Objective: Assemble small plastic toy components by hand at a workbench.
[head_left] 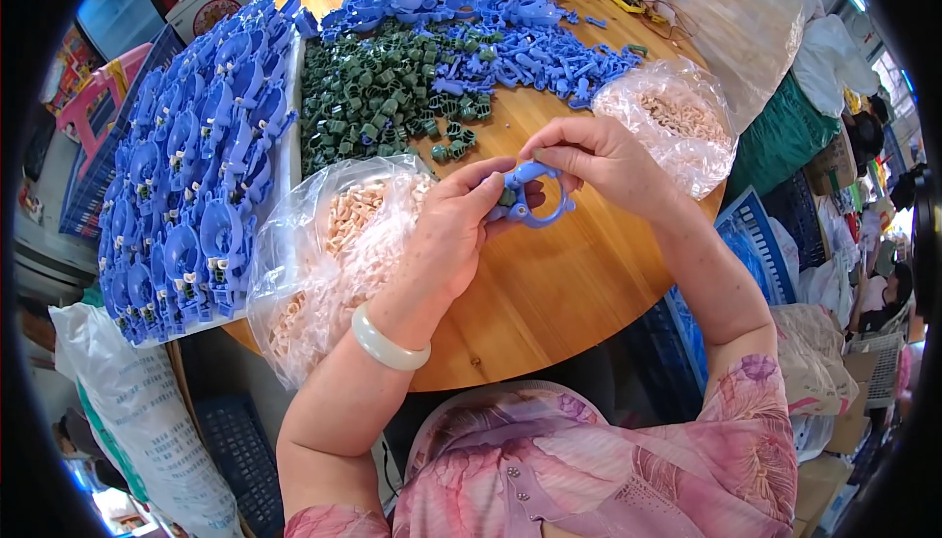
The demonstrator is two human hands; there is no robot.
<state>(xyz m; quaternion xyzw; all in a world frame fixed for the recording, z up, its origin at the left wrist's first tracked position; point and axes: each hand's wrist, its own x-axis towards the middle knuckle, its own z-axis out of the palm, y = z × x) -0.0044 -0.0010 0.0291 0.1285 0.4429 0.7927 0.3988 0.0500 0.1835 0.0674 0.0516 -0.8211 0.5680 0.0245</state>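
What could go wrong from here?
The blue part is up off the table between the left hand and right hand; it could slip and drop.
The left forearm looks close to the left bag, so it might snag the plastic.
Green pieces and small blue pieces meet undivided; they could mix.

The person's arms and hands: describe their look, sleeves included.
The left hand and right hand are gloveless. A smooth, whitish bangle circles the left wrist. The left sleeve and right sleeve are short, pink and patterned, with purplish motifs on the right.
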